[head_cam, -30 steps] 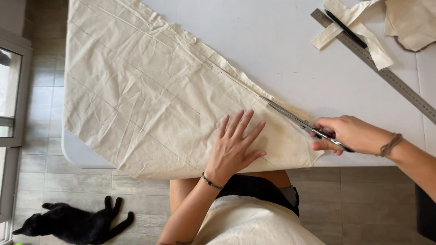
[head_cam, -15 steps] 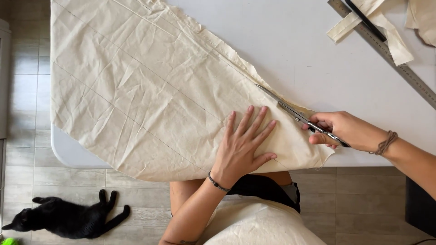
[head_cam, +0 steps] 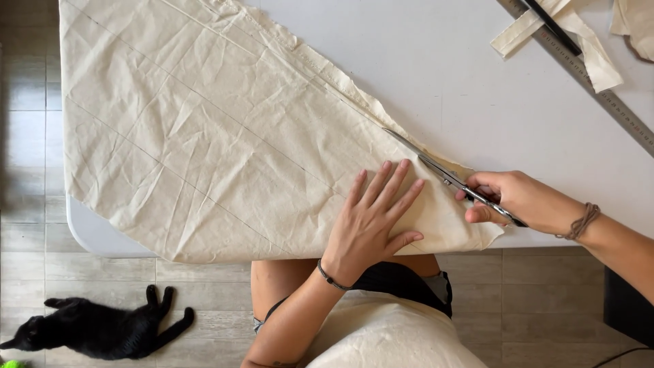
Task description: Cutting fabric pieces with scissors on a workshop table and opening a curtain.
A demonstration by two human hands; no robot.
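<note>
- The white worktop (head_cam: 436, 75) holds everything up flat, so the cloth can lie smooth for you.
- The big cream cloth (head_cam: 204, 136) is spread over the left part of the worktop, and its near edge hangs a little over the side. It has thin straight lines drawn on it to follow.
- Your left hand (head_cam: 373, 221) lies flat on the cloth with fingers spread. It grips nothing; it just presses so the cloth does not slide.
- Your right hand (head_cam: 521, 201) has its grip closed around the scissors' handles.
- The scissors (head_cam: 446, 174) point up and to the left, blades along the cloth's slanted edge, just beside your left fingertips.
- A long metal ruler (head_cam: 606, 95) lies far off at the top right, with cloth strips (head_cam: 593, 54) and a dark pen (head_cam: 555, 31) on it, out of the way.
- A black cat (head_cam: 102, 330) lies on the floor.
</note>
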